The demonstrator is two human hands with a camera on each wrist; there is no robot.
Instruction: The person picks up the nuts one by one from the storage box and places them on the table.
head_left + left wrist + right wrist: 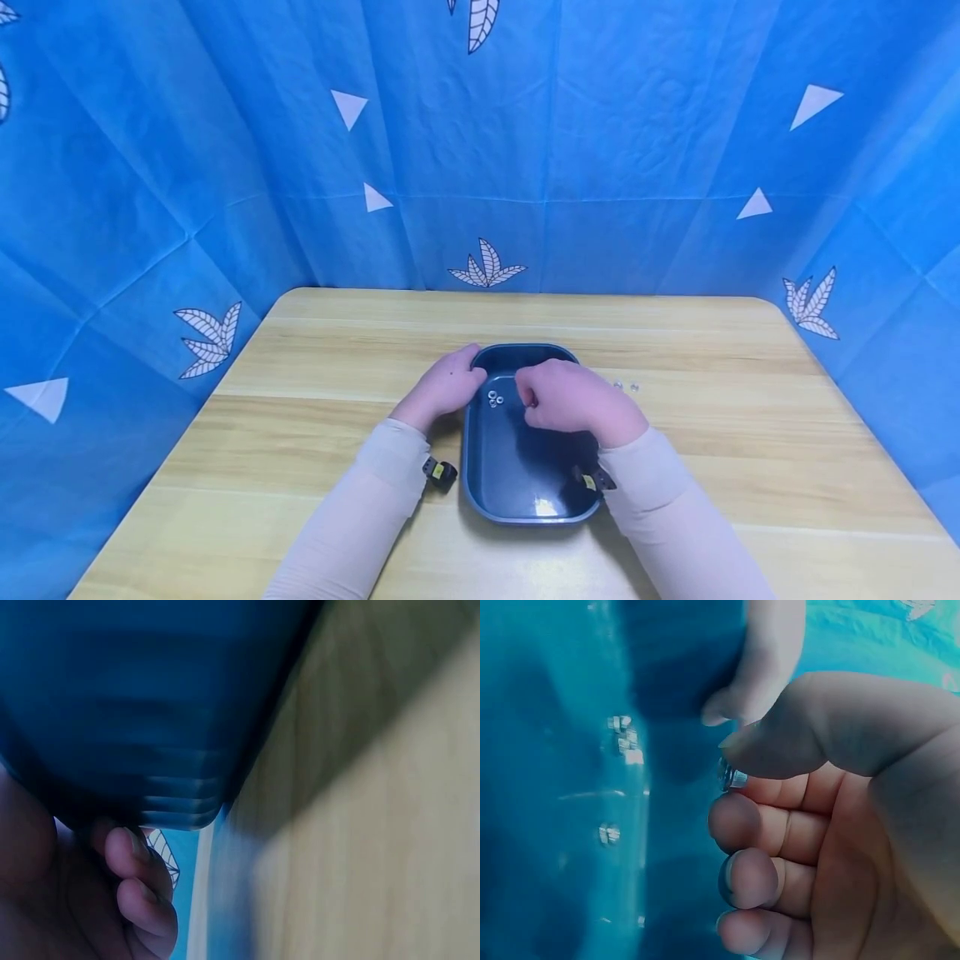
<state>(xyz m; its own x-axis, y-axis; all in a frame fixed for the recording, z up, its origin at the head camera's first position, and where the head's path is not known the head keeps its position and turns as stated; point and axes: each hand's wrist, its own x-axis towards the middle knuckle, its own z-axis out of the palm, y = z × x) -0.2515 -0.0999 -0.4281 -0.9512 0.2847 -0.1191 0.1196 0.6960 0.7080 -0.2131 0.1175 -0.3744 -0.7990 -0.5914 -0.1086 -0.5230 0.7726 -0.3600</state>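
A dark blue tray (pixel 525 518) stands on the wooden table, and small shiny metal nuts (pixel 492 395) lie inside near its far left part. My left hand (pixel 448 385) grips the tray's left rim at the far corner; in the left wrist view the fingers (pixel 146 904) curl by the tray's outer wall (pixel 150 712). Over the tray, my right hand (pixel 577 402) pinches a small metal nut (pixel 729 774) between thumb and index finger, its other fingers curled. Below it in the right wrist view are nuts (pixel 626 739) on the tray floor.
Two small shiny nuts (pixel 626 387) lie on the wooden table (pixel 720 467) just right of the tray. A blue patterned curtain (pixel 622 150) hangs behind the table and along both sides.
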